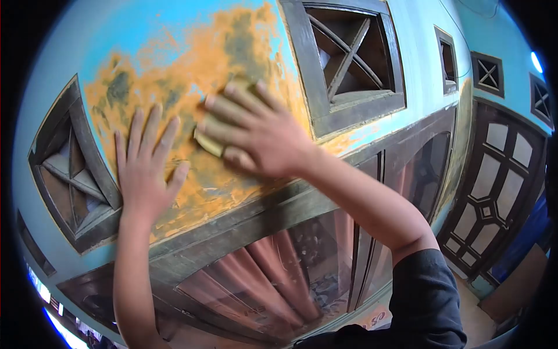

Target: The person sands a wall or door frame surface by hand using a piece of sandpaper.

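My left hand (145,166) lies flat against the patchy wall (165,64), its fingers spread and nothing under them that I can see. Farther right, my right hand (261,134) presses a yellowish piece of sandpaper (208,143) to the same wall. Only the sandpaper's curved edge shows beside the palm; the rest is hidden under the fingers. Motion blurs this hand. Around both hands the surface is orange with dark grey-green blotches and bits of light blue paint.
Dark wooden vent frames with crossed bars flank the patch, one on the left (72,174) and one at upper right (350,58). A wooden beam and a window with pinkish curtains (264,279) run below. A panelled door (494,180) stands at far right.
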Available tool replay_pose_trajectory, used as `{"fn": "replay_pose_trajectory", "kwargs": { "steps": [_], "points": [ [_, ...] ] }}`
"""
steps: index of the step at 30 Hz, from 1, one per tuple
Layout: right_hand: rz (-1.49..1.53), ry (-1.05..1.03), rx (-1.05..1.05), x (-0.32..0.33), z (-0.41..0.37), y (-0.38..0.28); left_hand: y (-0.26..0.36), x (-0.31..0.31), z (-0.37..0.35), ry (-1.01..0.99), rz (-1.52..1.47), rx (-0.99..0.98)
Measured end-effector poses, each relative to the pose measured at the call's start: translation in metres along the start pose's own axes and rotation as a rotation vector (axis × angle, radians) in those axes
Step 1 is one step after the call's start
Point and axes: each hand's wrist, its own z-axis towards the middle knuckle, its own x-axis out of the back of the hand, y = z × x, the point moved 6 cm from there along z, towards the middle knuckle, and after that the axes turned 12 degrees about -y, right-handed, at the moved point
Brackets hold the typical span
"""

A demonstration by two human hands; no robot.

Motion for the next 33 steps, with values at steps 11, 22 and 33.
{"fn": "replay_pose_trajectory", "kwargs": {
  "steps": [11,22,33],
  "points": [
    [-0.152,0.120,-0.140,0.022,0.055,0.038,-0.074,0.022,0.063,0.286,0.078,0.173],
    [-0.200,0.450,-0.269,0.044,0.120,0.068,-0.070,0.019,0.051,0.276,0.021,0.223],
    [-0.259,0.332,-0.354,0.034,0.120,0.081,-0.067,0.014,0.043,0.322,-0.114,0.253]
  ]
}}
